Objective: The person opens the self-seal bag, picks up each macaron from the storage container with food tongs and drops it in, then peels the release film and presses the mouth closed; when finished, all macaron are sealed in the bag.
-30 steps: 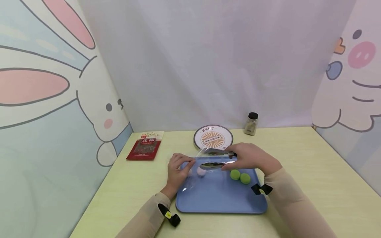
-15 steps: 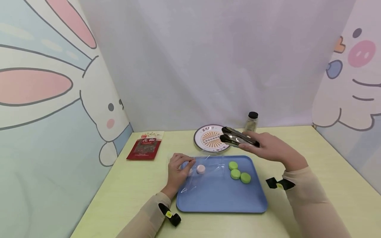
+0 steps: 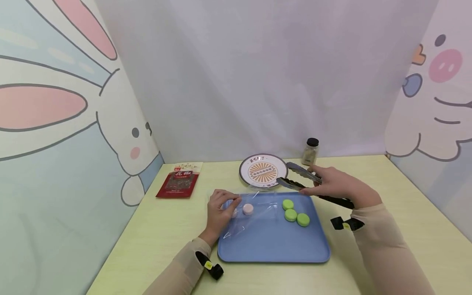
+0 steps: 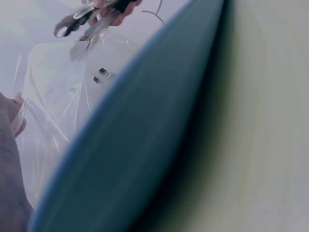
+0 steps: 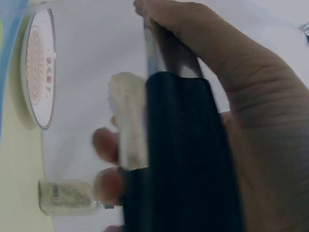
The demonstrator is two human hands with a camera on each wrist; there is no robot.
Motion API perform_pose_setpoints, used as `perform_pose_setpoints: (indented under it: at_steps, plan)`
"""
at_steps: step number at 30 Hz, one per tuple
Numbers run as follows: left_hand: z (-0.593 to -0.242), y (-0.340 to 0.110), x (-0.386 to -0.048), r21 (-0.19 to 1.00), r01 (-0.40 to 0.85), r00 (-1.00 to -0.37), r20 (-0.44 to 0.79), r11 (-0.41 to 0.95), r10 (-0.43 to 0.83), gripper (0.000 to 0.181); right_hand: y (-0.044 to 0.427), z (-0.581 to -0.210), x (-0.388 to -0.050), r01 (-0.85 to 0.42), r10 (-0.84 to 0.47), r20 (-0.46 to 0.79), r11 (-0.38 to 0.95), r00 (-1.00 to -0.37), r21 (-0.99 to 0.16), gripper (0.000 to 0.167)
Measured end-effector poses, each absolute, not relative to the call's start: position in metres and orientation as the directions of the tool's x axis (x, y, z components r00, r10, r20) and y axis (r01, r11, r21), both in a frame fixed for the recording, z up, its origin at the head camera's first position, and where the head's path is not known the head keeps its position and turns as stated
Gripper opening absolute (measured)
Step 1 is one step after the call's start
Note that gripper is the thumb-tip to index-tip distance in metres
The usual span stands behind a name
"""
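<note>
My left hand [image 3: 220,211] pinches the rim of a clear plastic bag [image 3: 258,207], which spreads over the left part of the blue tray [image 3: 274,250]. Two pink macarons show through the film: one pink macaron [image 3: 248,209] fully, the other partly hidden by my fingers. I cannot tell whether they lie inside the bag or under it. My right hand [image 3: 341,186] holds metal tongs [image 4: 77,21] with black handles [image 5: 190,154]; their arms are spread and nothing is between them. Below the tongs, three green macarons [image 3: 291,215] sit on the tray.
Behind the tray stands a round patterned plate [image 3: 263,170]. A black-capped spice jar [image 3: 310,152] is at the table's back edge, near the right hand. On the left lies a red spice packet [image 3: 178,183]. A pale curtain [image 3: 265,82] hangs behind the table.
My right hand has drawn the tongs from the bag's mouth out to the right. Closed together half a second ago, the tongs' arms are spread now. The left hand keeps its place.
</note>
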State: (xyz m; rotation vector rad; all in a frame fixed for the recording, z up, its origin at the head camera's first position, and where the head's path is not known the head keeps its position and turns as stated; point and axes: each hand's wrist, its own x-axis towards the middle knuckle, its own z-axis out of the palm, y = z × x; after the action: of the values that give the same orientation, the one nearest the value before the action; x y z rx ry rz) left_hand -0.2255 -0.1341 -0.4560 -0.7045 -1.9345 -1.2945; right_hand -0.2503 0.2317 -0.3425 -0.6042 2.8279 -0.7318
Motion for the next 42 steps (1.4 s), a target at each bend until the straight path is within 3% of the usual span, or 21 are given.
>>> perform_pose_setpoints:
  at_steps: [8,13,21,34,42]
  plan:
    - [-0.478,-0.139,-0.24,0.561,0.741,-0.622,0.781,0.369,0.059,0.011,0.23,-0.366,-0.258,-0.256,-0.391,-0.267,0.868,-0.881,-0.426,0.083]
    - [-0.477,-0.14,-0.24,0.571,0.734,-0.633,0.772,0.369,0.065,0.01,0.229,-0.37,-0.256,-0.209,-0.361,-0.35,0.891,-0.864,-0.403,0.084]
    - [-0.475,-0.14,-0.239,0.56,0.74,-0.624,0.778,0.371,0.07,0.007,0.226,-0.369,-0.253,-0.245,-0.385,-0.363,0.894,-0.849,-0.375,0.061]
    - [-0.478,-0.14,-0.24,0.554,0.75,-0.614,0.787,0.361,0.067,0.008,0.224,-0.369,-0.253,-0.259,-0.388,-0.349,0.895,-0.853,-0.364,0.053]
    - [-0.474,-0.139,-0.238,0.552,0.751,-0.611,0.789,0.362,0.065,0.008,0.226,-0.369,-0.254,-0.252,-0.375,-0.332,0.899,-0.866,-0.358,0.063]
